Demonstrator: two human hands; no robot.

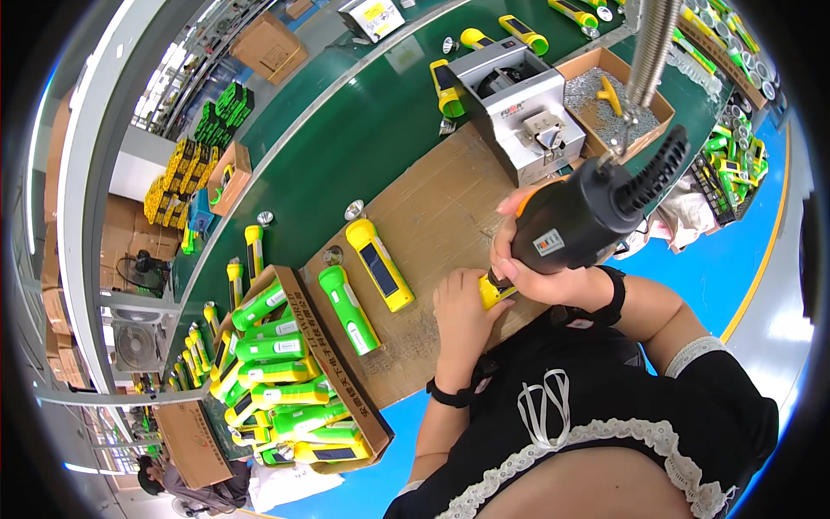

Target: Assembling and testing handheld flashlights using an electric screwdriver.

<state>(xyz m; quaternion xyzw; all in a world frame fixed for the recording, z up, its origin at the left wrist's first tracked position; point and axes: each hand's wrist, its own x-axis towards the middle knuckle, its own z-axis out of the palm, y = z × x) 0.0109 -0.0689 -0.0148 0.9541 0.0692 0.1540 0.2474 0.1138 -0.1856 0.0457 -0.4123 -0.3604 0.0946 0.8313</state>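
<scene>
Right now the right hand (529, 264) is wrapped tight round the grip of a black electric screwdriver (588, 212) hanging from a coiled cable (650, 48), its tip pointing down at a yellow flashlight body (494, 292). That piece sits at the near edge of the cardboard work mat (432, 208), and the left hand (464, 318) is closed over it, pinning it in place. At nine o'clock from the hands lie a yellow flashlight (379, 264) and a green flashlight (347, 309), side by side but apart. Further round at eight o'clock stands a cardboard box (346, 368) packed with green and yellow flashlights. At twelve o'clock stands a grey screw feeder (519, 108), with a box of screws (605, 99) just beside it
</scene>
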